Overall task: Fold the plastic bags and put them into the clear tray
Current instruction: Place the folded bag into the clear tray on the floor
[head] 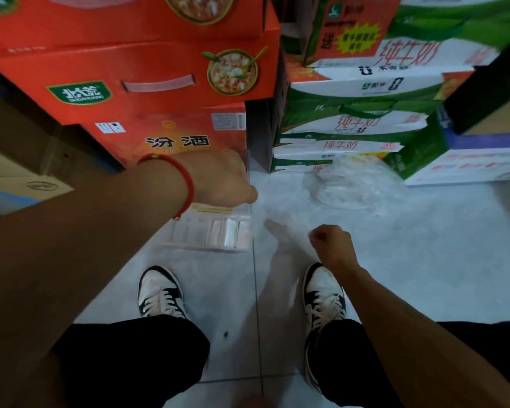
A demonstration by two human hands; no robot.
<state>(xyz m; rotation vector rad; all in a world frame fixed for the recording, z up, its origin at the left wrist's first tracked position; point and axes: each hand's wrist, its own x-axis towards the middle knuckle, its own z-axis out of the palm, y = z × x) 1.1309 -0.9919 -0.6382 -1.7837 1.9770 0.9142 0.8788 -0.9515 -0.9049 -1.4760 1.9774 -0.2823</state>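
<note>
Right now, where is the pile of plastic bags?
On the floor, upper right in the head view: the plastic bags lie against the green milk boxes.

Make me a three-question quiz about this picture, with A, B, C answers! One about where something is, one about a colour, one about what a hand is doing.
1. Where does the pile of loose plastic bags lie?
A. On the floor by the green and white boxes
B. Inside the clear tray
C. On a shoe

2. What colour is the bracelet on the left wrist?
A. Blue
B. Red
C. Yellow

3. How is the right hand?
A. Flat and open
B. Fingers curled in
C. Pressed on a box

Answers:
1 A, the pile sits on the tiles against the green and white boxes.
2 B, a red band circles the wrist above the clear tray.
3 B, its fingers are curled over the floor.
</note>
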